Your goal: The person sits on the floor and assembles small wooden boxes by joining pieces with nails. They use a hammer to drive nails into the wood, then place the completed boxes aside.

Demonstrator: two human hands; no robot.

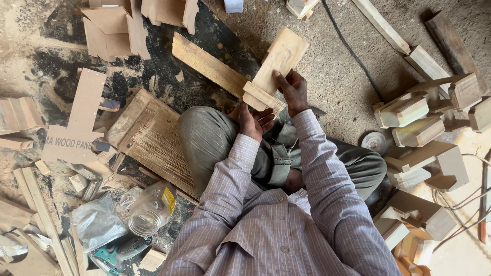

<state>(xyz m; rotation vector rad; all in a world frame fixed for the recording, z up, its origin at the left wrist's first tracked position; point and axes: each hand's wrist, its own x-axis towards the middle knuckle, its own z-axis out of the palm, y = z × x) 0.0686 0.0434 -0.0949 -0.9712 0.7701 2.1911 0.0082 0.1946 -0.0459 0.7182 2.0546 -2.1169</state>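
My right hand (293,90) grips the side of a flat wood piece (279,62) with a small block across its near end, and my left hand (253,121) curls under that block, holding it up over my knees. Just behind it a long plank (207,65) lies on the floor, and a big scratched board (153,140) leans by my left leg. A pile of wood blocks (419,130) sits to my right, and a clear jar (148,214) lies to my left.

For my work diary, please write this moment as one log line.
left hand: under wooden piece | right hand: grips its edge | long plank: on floor behind | glass jar: lying at left
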